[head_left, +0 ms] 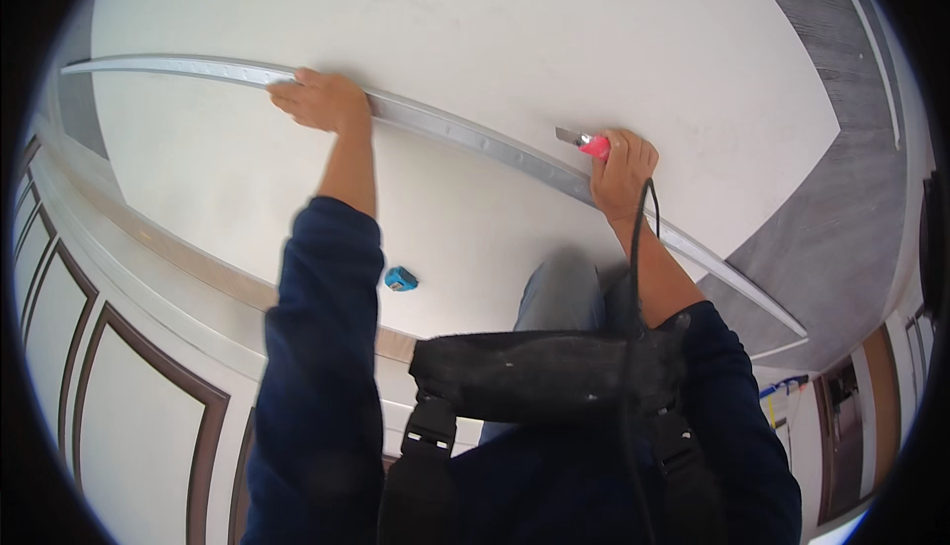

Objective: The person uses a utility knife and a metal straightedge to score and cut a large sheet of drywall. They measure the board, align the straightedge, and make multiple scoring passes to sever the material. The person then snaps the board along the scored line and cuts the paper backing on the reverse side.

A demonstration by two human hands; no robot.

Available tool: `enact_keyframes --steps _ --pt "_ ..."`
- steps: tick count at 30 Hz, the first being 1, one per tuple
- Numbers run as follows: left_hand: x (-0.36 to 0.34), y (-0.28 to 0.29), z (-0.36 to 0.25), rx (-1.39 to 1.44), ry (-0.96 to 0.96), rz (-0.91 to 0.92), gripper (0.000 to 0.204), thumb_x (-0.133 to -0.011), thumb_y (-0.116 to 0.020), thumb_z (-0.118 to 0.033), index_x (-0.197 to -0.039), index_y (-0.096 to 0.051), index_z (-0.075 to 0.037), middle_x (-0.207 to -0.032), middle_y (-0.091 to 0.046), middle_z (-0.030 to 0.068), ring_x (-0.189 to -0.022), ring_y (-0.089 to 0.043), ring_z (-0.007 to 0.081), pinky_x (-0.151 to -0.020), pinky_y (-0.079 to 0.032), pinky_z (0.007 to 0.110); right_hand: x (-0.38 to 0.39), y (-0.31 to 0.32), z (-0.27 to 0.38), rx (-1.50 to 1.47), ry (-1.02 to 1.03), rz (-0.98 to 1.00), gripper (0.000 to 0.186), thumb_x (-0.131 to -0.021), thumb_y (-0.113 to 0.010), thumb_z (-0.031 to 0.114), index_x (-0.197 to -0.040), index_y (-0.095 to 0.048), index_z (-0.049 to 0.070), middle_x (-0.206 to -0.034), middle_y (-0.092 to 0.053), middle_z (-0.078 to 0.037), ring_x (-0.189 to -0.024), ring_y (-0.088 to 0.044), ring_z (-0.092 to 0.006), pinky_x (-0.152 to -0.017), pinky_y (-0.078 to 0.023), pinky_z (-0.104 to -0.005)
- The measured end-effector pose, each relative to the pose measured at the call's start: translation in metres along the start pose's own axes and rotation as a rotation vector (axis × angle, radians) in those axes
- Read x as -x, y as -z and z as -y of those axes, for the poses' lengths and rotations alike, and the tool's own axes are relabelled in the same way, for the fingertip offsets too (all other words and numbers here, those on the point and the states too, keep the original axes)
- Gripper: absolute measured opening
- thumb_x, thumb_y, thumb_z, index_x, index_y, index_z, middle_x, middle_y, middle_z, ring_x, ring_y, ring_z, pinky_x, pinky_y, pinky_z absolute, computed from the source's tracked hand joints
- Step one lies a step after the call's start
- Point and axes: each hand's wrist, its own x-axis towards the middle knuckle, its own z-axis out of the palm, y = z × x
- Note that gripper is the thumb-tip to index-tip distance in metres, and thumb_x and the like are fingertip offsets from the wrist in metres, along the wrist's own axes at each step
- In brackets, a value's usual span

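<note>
Harness (549,377), black, sits lowest in view across the chest, with a thin cable (648,211) running up from it along the right forearm. Both sleeves are dark blue. A knee in grey trousers (564,293) appears to rest on the board (554,41), a large white sheet lying flat on the floor; judged, the weight helps keep the sheet from shifting.

Tape measure (400,279), small and blue, lies on the board between the forearms, apart from both hands.

Left hand (322,100) presses flat on the straightedge (465,135), a long metal rail laid across the board from upper left to lower right. Grip: fingers curled over the rail's far edge, bearing down on it rather than lifting it. The placement looks meant to pin the rail as a guide.

Right hand (623,169) is clenched around a knife (584,141) with a pink body, its short blade pointing left along the rail's far edge and meeting the board surface. Grip: closed on the knife. The blade sits tight against the rail, consistent with using the rail as a fence. The two hands are well apart along the rail.

Beyond the board, grey flooring (841,219) shows at right. Panelled white wall (119,397) with dark trim stands at left. A doorway at lower right is too small to describe.
</note>
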Motion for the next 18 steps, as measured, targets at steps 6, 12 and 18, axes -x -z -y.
enact_keyframes --steps 6,12,18 --pt "0.149 0.008 -0.040 0.040 0.126 0.093 0.068 -0.107 -0.017 -0.044 -0.157 -0.011 0.003 -0.161 -0.017 0.0250 -0.150 -0.017 0.0392 -0.123 -0.012 0.050 0.000 -0.002 0.002 -0.013 -0.014 0.004 0.035 -0.078 -0.069 0.013 -0.113 -0.060 0.011 -0.110 -0.060 -0.007 -0.102 -0.055 -0.0295 -0.094 -0.038 -0.0452" --pt "0.159 0.009 -0.043 0.181 0.186 0.078 0.062 -0.108 -0.012 -0.040 -0.158 -0.014 -0.004 -0.163 -0.020 0.0153 -0.152 -0.012 0.0359 -0.125 -0.006 0.048 -0.008 0.002 0.003 -0.022 -0.022 0.035 0.038 -0.078 -0.069 0.013 -0.115 -0.060 0.011 -0.108 -0.060 -0.007 -0.104 -0.055 -0.0292 -0.095 -0.038 -0.0443" --pt "0.160 0.010 -0.047 0.108 0.184 0.059 0.057 -0.108 -0.014 -0.033 -0.156 -0.019 -0.005 -0.160 -0.026 0.0147 -0.149 -0.021 0.0333 -0.124 -0.012 0.045 -0.031 0.037 0.053 -0.233 -0.097 0.521 0.024 -0.091 -0.060 0.014 -0.112 -0.057 0.004 -0.099 -0.064 -0.014 -0.079 -0.068 -0.0320 -0.066 -0.054 -0.0431"
